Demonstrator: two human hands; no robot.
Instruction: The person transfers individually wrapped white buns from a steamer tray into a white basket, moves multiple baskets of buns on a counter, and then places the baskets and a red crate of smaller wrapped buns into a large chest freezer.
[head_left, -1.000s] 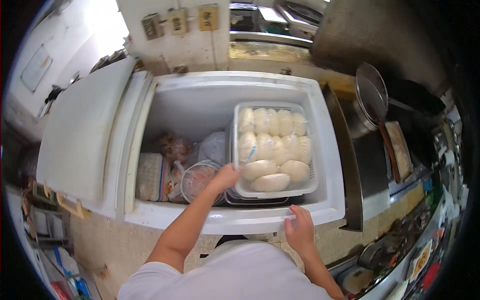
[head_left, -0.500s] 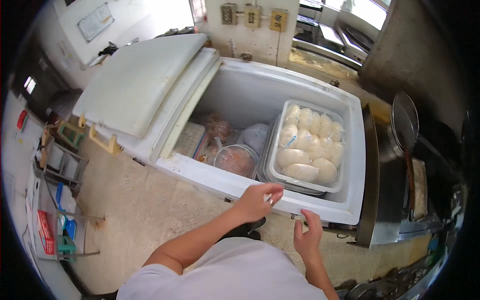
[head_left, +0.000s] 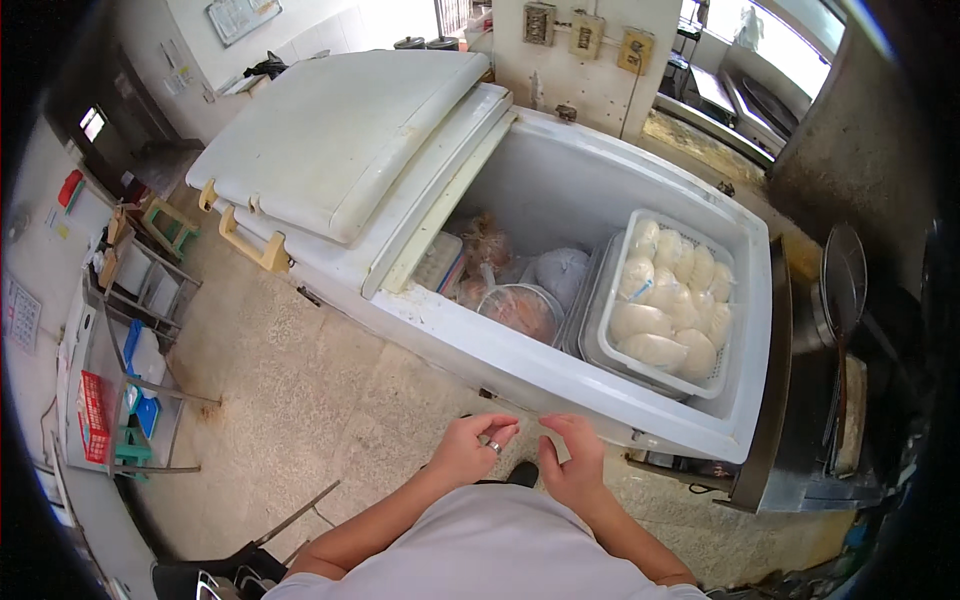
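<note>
My left hand (head_left: 475,448), a ring on one finger, is held in front of my shirt with its fingers curled together and nothing showing in them. Close by on its right, my right hand (head_left: 575,462) is open, empty, its thumb apart from the bent fingers. Neither hand touches anything. Beyond them stands a white chest freezer (head_left: 600,405), its lid (head_left: 345,140) folded back to the left. Inside, at the right, a white perforated basket (head_left: 607,340) holds several bagged pale, rounded lumps (head_left: 675,290). A round tub (head_left: 520,310) of pinkish contents sits left of it.
A dark stove-like counter (head_left: 800,440) with a long-handled strainer (head_left: 845,280) stands right of the freezer. On the left is a metal rack (head_left: 150,385) with a red basket (head_left: 93,415). A dark chair-like object (head_left: 225,572) is at the lower left.
Both hands have drawn back from the freezer's front rim toward my body and come closer together. My view has shifted, so the freezer appears farther right.
</note>
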